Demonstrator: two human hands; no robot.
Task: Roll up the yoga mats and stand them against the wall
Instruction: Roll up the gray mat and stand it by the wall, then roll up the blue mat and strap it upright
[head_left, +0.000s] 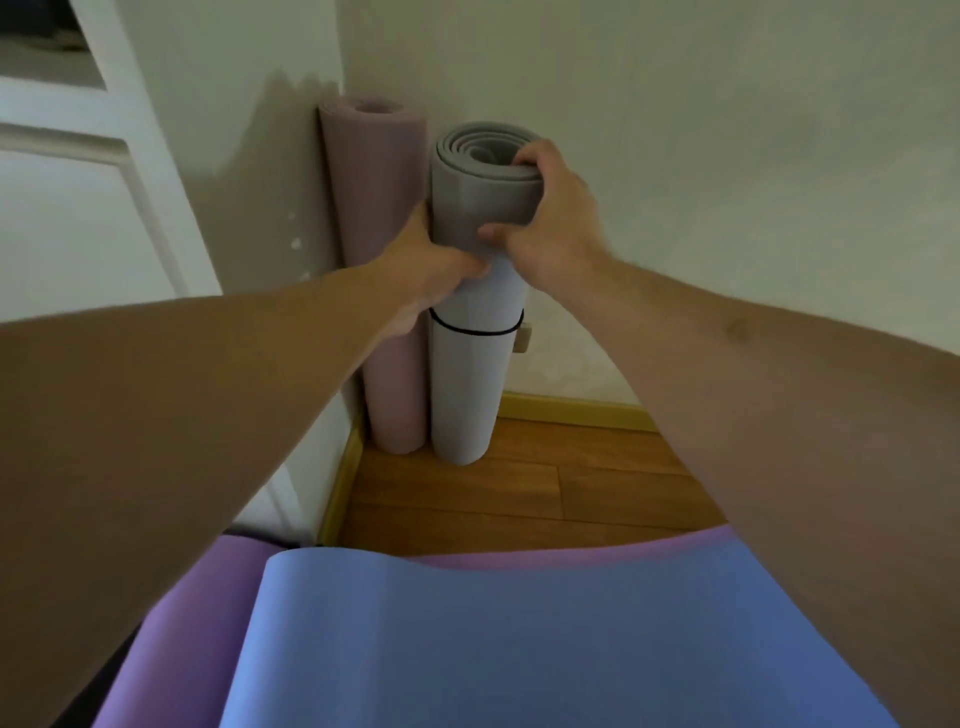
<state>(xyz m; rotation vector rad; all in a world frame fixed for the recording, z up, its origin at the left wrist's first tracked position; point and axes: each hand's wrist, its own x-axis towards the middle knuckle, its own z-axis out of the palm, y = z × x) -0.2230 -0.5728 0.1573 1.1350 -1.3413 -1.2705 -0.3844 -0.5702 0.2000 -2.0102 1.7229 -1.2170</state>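
Hands (498, 244) grip upright grey mat (467, 374) in wall corner (353, 62) on wood floor (493, 488).

Two rolled mats upright in the room corner, bases on the floor (519, 493). Left mat (374, 260) against the left wall, right mat (467, 384) touching it, just before the back wall. Left hand (431, 270) on right mat's left side, right hand (550, 218) over its top edge. Strap (475, 328) around right mat below the hands. Two flat mats nearest the camera, upper mat (493, 639) overlapping lower mat (208, 597).
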